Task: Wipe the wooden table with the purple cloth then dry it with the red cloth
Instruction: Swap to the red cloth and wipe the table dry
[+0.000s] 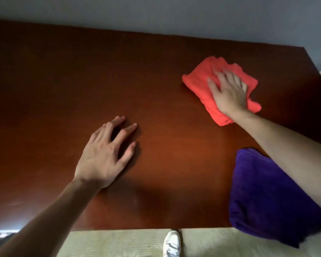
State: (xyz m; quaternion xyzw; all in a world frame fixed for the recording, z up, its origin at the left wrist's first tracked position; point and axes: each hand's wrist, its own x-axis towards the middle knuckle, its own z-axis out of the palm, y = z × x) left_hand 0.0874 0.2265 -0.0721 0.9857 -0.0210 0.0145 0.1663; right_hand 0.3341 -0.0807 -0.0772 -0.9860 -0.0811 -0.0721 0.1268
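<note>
Lying far right on the wooden table (156,75), the red cloth (198,80) is pressed flat under the right hand (228,93). The purple cloth (263,197) is draped at the near right edge. The left hand (102,154) is rested open-fingered on bare wood.

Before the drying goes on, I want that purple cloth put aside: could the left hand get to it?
Probably, but not directly: the right forearm crosses over the purple cloth, and the left hand rests far left.
</note>
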